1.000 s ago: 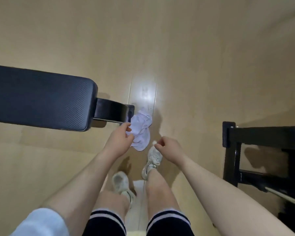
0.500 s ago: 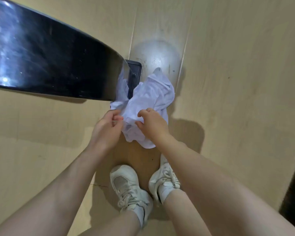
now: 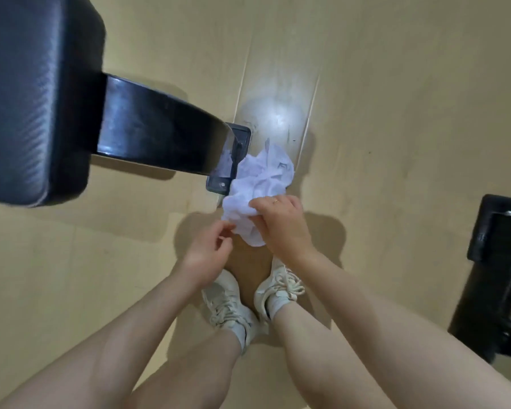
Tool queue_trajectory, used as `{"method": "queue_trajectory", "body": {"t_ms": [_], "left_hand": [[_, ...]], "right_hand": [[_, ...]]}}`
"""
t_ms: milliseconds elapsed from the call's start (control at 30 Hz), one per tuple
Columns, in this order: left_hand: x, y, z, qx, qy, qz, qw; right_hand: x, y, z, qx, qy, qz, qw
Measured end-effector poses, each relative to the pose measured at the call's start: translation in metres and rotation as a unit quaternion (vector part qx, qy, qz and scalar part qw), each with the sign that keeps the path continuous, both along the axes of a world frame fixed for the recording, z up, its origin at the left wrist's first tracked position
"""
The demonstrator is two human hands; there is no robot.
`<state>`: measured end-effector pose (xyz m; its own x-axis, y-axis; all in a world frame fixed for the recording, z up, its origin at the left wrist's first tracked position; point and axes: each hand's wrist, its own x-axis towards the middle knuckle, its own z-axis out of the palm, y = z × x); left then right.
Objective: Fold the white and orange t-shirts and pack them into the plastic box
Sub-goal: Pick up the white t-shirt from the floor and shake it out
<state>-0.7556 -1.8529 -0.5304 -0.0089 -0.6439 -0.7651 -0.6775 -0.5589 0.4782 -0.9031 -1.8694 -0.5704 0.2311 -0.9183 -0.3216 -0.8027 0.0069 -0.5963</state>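
Looking straight down at a pale wood floor (image 3: 396,113). White shirt (image 3: 260,184) is crumpled in a heap on the floor, just beside the foot (image 3: 227,160) of a black padded bench (image 3: 39,98), on the foot's right side; the cloth's left edge touches or overlaps the foot, can't tell which.

Right hand (image 3: 281,225) is on the near edge of the shirt, grip curled around a bunch of fabric, fingers pressed into the cloth. A thin ring (image 3: 275,201) shows on one finger.

Left hand (image 3: 207,249) is just near-left of the shirt, grip half curled with thumb and fingertips close together. Fingertips sit at the cloth's lower edge; can't tell whether they pinch any fabric or only touch it.

Both forearms are bare and reach down from the bottom of the view. Two white sneakers (image 3: 227,302) stand on the floor nearer than the shirt, with the hands above them in the view.

A black frame (image 3: 496,261) sits at the right edge, well apart from the shirt.

Only the white shirt is in view.
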Motion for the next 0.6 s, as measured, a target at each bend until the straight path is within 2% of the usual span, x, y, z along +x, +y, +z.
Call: {"method": "queue_trajectory", "body": {"t_ms": [100,233,300,433,600], "left_hand": [[-0.02,-0.006,0.095,-0.059,0.04,0.048,0.996],[-0.022,-0.021,0.225,-0.107,0.086,0.097,0.986],[-0.017,-0.033,0.29,-0.149,0.128,0.068,0.978],[0.002,-0.048,0.396,-0.198,0.165,-0.056,0.965],[0.015,-0.046,0.482,-0.246,0.212,-0.064,0.944]], "right_hand": [[-0.018,-0.018,0.116,0.043,-0.038,-0.003,0.998],[-0.03,-0.026,0.274,0.022,-0.093,-0.016,0.995],[-0.032,-0.029,0.345,0.026,-0.098,0.0,0.995],[-0.032,-0.03,0.462,-0.001,-0.123,0.005,0.992],[-0.037,-0.032,0.541,-0.041,-0.156,-0.044,0.986]]}}
